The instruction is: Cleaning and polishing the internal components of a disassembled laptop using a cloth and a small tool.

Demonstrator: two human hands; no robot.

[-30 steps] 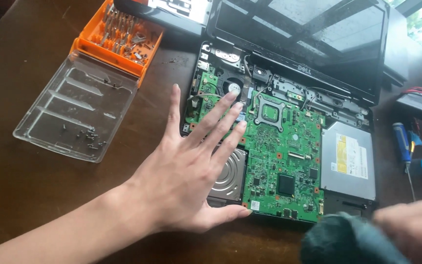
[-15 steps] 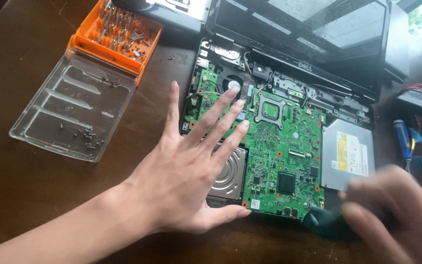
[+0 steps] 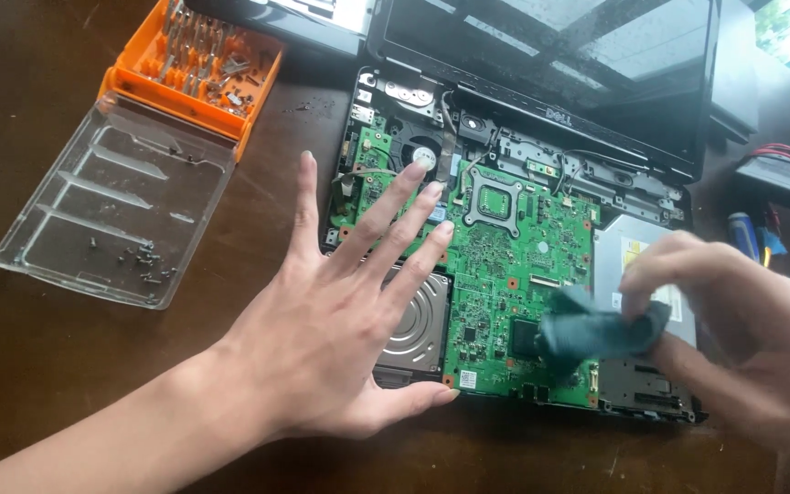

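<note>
Moved: right hand [image 3: 742, 338] has come in from the lower edge, bringing the dark cloth [image 3: 596, 331] onto the green motherboard [image 3: 514, 284].
Right hand: fingers pinched shut on the cloth – wad pressed to the board's lower right part.
Left hand [image 3: 331, 338]: flat, fingers spread wide, holding nothing – it rests on the board's left side and the hard drive [image 3: 418, 329].
Relation: cloth lies right of the left hand; right hand is nearer.
Laptop [image 3: 541, 91]: opened up on the desk [image 3: 66, 366].

An orange bit tray [image 3: 196, 66] filled with screwdriver bits is seen at upper left on the dark wooden table [image 3: 38, 366]. Its clear plastic lid [image 3: 112, 210], hinged open, holds a few small screws [image 3: 142, 260]. A blue-handled screwdriver [image 3: 742, 233] and a wired battery pack [image 3: 776, 174] are placed at far right.
</note>
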